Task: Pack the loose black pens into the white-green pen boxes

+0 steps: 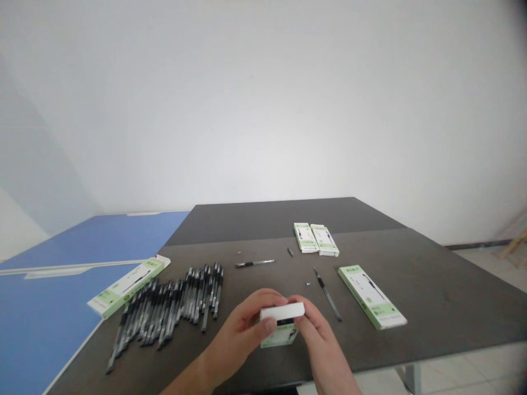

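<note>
Between both hands, close to the table's front edge, is a white and green pen box [276,336]. Its white end flap [283,312] points up toward me, and a dark gap shows just below the flap. My left hand [242,323] grips the box from the left, with the thumb on the flap's near corner. From the right, my right hand [315,332] closes on the box, its fingers at the flap's other corner. What is inside the box cannot be made out.
Many black-capped pens [173,307] lie piled at left, with a pen box [127,285] against them. Two single pens, one uncapped pen [327,293] and one farther pen [255,263], lie mid-table near a loose cap [290,252]. More boxes [373,299] lie right and behind.
</note>
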{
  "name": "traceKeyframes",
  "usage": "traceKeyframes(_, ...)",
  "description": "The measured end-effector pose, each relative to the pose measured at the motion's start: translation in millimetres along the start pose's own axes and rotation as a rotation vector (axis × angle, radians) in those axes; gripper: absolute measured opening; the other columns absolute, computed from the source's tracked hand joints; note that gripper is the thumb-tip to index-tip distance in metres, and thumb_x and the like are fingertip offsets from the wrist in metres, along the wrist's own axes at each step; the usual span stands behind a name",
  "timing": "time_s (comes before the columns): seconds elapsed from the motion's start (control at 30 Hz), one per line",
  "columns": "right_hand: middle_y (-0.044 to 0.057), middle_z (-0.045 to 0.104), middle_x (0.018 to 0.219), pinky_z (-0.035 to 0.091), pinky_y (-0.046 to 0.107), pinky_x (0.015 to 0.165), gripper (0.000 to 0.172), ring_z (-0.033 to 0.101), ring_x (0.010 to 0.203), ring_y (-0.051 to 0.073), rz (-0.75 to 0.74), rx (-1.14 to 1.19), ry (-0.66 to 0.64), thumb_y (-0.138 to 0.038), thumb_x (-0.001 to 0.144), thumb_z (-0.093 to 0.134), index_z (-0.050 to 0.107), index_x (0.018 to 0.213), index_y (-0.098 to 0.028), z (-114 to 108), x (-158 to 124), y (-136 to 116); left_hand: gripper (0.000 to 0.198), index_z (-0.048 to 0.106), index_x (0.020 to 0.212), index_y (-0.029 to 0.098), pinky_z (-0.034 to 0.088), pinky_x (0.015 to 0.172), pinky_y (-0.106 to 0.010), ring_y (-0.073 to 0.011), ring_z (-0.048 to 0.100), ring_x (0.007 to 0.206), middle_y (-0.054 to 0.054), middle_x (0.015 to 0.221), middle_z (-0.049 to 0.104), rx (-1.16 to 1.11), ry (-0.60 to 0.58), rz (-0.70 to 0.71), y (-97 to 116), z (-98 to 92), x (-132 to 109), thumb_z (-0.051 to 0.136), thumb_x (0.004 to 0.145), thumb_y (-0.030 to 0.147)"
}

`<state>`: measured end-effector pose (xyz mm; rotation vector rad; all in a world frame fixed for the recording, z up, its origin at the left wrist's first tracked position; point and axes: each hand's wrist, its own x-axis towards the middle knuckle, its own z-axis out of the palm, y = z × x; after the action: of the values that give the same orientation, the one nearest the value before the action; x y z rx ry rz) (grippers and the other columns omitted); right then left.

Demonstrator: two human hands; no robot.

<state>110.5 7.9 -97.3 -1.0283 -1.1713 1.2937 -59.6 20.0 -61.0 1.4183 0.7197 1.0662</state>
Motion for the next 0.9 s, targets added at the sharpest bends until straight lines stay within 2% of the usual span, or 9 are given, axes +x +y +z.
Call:
traceKeyframes(0.1,0.002,0.07,0.108,0.051,0.028,0.084,0.031,0.062,0.103,0.022,0.004,-0.001,-0.012,-0.048,0.087,0.057,0.066,0.107,-0.027,-1,1,3,0.021,0.071,0.104,0.026,0.045,0.09,-0.028,-0.0203,0.058,0.106,-0.004,0.114,0.063,0.065,0.074,-0.001,0,-0.8,-1,0.063,0.085,0.031)
traceKeyframes(0.3,0.003,0.057,0.135,0.042,0.036,0.103,0.045,0.048,0.128,0.024,-0.11,0.158,-0.156,-0.046,0.086,0.059,0.053,0.129,-0.033,-9,-1,4,0.019,0.074,0.1,0.025,0.046,0.096,-0.033,-0.0232,0.059,0.11,-0.006,0.116,0.065,0.141,0.031,0.009,9,-4.1,1,0.063,0.085,0.027)
traceKeyframes(0.43,0.005,0.063,0.125,0.043,0.037,0.103,0.022,0.054,0.12,0.023,-0.212,-0.075,-0.066,-0.039,0.089,0.057,0.069,0.105,-0.03,-9,2,-7,0.023,0.072,0.108,0.027,0.047,0.097,-0.032,-0.0222,0.058,0.113,-0.006,0.119,0.064,0.24,-0.041,0.049,13,-5.7,1,0.06,0.088,0.027)
traceKeyframes(0.5,0.006,0.066,0.119,0.046,0.037,0.099,0.02,0.058,0.114,0.024,-0.252,-0.162,-0.042,-0.036,0.091,0.055,0.072,0.097,-0.028,-9,4,-10,0.025,0.07,0.111,0.028,0.046,0.098,-0.032,-0.0216,0.058,0.114,-0.006,0.12,0.064,0.329,-0.071,0.098,13,-7.7,1,0.058,0.089,0.026)
traceKeyframes(0.67,0.004,0.066,0.121,0.048,0.032,0.097,0.025,0.06,0.113,0.02,-0.464,-0.42,-0.064,-0.025,0.092,0.053,0.069,0.109,-0.034,-17,5,-5,0.034,0.063,0.121,0.03,0.044,0.101,-0.032,-0.0194,0.057,0.116,-0.006,0.126,0.061,0.678,-0.118,0.263,10,-15.8,-2,0.048,0.093,0.02)
traceKeyframes(0.77,0.003,0.064,0.125,0.048,0.031,0.098,0.033,0.06,0.115,0.018,-0.593,-0.578,-0.095,-0.018,0.092,0.053,0.064,0.118,-0.035,-25,1,-2,0.039,0.057,0.127,0.032,0.044,0.101,-0.032,-0.0188,0.057,0.116,-0.006,0.127,0.062,0.881,-0.206,0.374,13,-17.9,-2,0.049,0.092,0.018)
traceKeyframes(0.83,0.003,0.064,0.126,0.049,0.031,0.097,0.035,0.06,0.114,0.019,-0.64,-0.63,-0.095,-0.017,0.09,0.055,0.063,0.12,-0.035,-30,0,-2,0.04,0.055,0.129,0.033,0.044,0.1,-0.032,-0.0193,0.057,0.115,-0.005,0.127,0.062,0.97,-0.273,0.418,16,-18.1,-3,0.052,0.091,0.02)
traceKeyframes(0.9,0.004,0.064,0.125,0.05,0.031,0.097,0.035,0.061,0.114,0.019,-0.641,-0.644,-0.094,-0.018,0.089,0.057,0.064,0.12,-0.034,-32,0,-1,0.042,0.053,0.131,0.035,0.044,0.1,-0.032,-0.0198,0.057,0.116,-0.004,0.129,0.062,1.027,-0.283,0.434,16,-18.5,-3,0.052,0.091,0.021)
